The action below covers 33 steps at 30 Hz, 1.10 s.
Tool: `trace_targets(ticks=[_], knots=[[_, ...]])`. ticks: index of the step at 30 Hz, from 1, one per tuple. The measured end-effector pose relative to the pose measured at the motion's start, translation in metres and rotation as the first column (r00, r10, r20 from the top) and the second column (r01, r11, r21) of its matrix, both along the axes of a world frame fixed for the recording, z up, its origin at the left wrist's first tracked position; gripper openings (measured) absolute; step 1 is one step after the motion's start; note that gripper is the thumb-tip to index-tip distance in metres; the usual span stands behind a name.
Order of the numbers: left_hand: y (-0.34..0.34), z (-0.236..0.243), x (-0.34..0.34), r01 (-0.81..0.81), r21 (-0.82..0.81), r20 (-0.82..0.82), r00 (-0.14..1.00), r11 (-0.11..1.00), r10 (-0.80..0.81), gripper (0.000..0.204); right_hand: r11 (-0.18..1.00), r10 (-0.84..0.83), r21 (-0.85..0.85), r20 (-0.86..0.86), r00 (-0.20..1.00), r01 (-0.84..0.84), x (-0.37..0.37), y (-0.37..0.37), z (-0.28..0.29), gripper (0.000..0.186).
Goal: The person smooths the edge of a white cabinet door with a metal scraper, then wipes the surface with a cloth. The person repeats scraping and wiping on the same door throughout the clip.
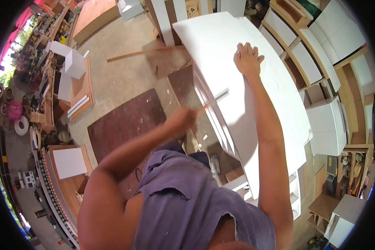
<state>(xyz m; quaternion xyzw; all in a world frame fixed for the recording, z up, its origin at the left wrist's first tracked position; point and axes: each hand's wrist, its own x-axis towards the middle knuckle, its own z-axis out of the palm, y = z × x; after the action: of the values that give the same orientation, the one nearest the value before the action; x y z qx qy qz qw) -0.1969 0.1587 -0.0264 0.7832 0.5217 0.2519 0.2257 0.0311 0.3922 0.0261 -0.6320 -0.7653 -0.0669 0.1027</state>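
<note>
My left hand [181, 121] is closed round a tool with a thin, wood-coloured handle [203, 109]. A narrow grey piece [223, 94] lies in line with that handle, over the near left edge of a large white panel [221, 46]. Motion smears the tool, so its exact kind is unclear. My right hand [248, 61] rests palm down on the panel's far part, fingers apart and holding nothing. Beneath the panel's left side show white framed edges [214, 118] of the cabinet-like piece it belongs to.
A dark reddish board [127, 121] lies on the floor to the left, and a long wood strip [146, 53] lies beyond it. Wooden and white cabinets [300, 54] crowd the right side. A cluttered bench [50, 83] runs along the left.
</note>
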Motion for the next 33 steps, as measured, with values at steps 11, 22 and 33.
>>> trace_targets(ticks=[11, 22, 33], knots=[[-0.008, 0.007, -0.01, -0.045, -0.314, -0.155, 0.988, 0.948, -0.005, 0.059, 0.998, 0.012, 0.065, -0.06, 0.998, -0.008, -0.007, -0.002, -0.016, 0.038], [0.009, 0.022, -0.056, 0.102, -0.098, 0.168, 0.982, 0.99, -0.085, 0.075, 0.996, 0.027, 0.084, -0.109, 0.994, -0.018, -0.038, 0.063, -0.021, 0.043], [0.03, 0.011, -0.058, 0.091, -0.077, 0.081, 0.993, 0.993, -0.085, 0.07, 0.99, 0.024, 0.141, -0.003, 1.0, -0.023, -0.036, 0.06, -0.034, 0.043]])
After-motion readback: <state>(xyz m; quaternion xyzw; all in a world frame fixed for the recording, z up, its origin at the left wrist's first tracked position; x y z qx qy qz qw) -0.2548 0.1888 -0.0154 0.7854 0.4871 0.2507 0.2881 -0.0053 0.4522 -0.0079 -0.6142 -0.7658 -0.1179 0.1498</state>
